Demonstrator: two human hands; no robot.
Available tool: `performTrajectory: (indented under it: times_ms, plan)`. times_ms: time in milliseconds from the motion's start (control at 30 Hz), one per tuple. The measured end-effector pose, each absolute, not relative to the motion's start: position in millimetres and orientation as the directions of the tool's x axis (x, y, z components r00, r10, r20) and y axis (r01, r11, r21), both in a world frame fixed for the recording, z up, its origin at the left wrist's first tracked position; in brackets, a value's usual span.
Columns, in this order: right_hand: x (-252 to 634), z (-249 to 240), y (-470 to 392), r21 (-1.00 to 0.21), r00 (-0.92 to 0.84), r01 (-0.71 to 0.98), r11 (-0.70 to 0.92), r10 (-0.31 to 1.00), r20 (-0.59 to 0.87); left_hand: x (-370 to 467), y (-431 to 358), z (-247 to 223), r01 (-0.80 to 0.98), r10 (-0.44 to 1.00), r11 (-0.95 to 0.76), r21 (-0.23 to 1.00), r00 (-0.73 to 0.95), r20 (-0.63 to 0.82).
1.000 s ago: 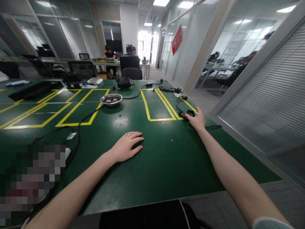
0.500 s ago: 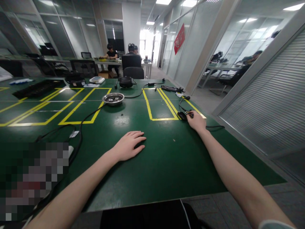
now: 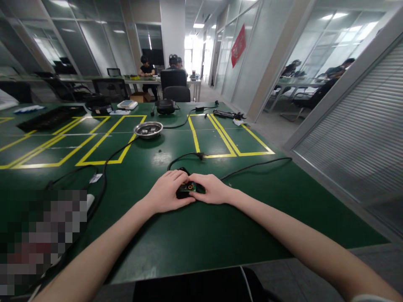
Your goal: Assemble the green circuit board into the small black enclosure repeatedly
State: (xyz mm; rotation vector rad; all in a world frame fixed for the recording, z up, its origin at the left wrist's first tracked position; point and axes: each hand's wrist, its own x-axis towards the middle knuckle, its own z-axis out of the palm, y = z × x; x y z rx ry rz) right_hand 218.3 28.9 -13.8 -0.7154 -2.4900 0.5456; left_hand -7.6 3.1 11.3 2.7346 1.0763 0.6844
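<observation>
An opened power adapter [image 3: 190, 187], with a black casing and a small circuit board with a yellow-orange ring part showing, sits low over the green table between my hands. My left hand [image 3: 166, 191] curls round its left side, thumb at the near edge. From the other side my right hand [image 3: 213, 188] grips the board's right edge between thumb and fingers. Fingers hide much of the casing. One black cord loops up behind it to a plug [image 3: 200, 156]; another cord [image 3: 252, 166] trails off to the right.
Yellow tape outlines [image 3: 217, 156] mark the green tabletop [image 3: 176, 243]. A metal bowl [image 3: 148, 130] holds small metal parts. Farther back lie a black pouch [image 3: 165, 106], a folded tripod-like item [image 3: 228, 114] and a black tray [image 3: 52, 117]. A pixelated patch covers the lower left. People sit beyond.
My right hand has brought the adapter from the right side of the table to the middle, its cords dragging along. My left hand, earlier resting flat, now curls round it.
</observation>
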Motion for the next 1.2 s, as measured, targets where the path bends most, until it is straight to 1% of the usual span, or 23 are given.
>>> performTrajectory:
  times_ms: [100,200,433,567,633,733,800,867,933,1067,1200]
  plan:
    - [225,-11,32,-0.494,-0.747,0.37,0.787,0.568,0.345,-10,4,11,0.599,0.674,-0.738,0.31,0.652,0.346]
    - [235,-11,38,-0.482,-0.73,0.4,0.78,0.589,0.347,-13,8,6,0.592,0.673,-0.739,0.321,0.654,0.345]
    - [260,-6,57,-0.455,-0.632,0.486,0.746,0.66,0.406,-22,17,0,0.67,0.743,-0.669,0.321,0.608,0.28]
    - [286,-5,77,-0.457,-0.558,0.628,0.63,0.774,0.299,-28,18,0,0.717,0.773,-0.634,0.291,0.598,0.211]
    - [301,-5,87,-0.505,-0.503,0.664,0.551,0.829,0.244,-29,18,-1,0.724,0.779,-0.626,0.289,0.597,0.192]
    - [321,-1,96,-0.664,-0.481,0.617,0.423,0.87,0.107,-31,19,-2,0.717,0.772,-0.635,0.288,0.604,0.198]
    - [328,4,97,-0.726,-0.555,0.562,0.396,0.832,0.024,-31,20,-4,0.71,0.765,-0.644,0.286,0.608,0.213]
    - [329,9,96,-0.725,-0.646,0.527,0.442,0.764,-0.004,-31,20,-4,0.704,0.76,-0.649,0.287,0.607,0.23]
    - [323,11,92,-0.705,-0.691,0.511,0.493,0.723,0.005,-29,20,-3,0.695,0.752,-0.659,0.286,0.609,0.253]
    - [300,3,85,-0.727,-0.64,0.504,0.467,0.767,0.049,-20,20,1,0.658,0.712,-0.702,0.272,0.64,0.291]
    - [285,-4,81,-0.738,-0.625,0.485,0.469,0.776,0.082,-14,21,3,0.637,0.697,-0.717,0.282,0.647,0.31]
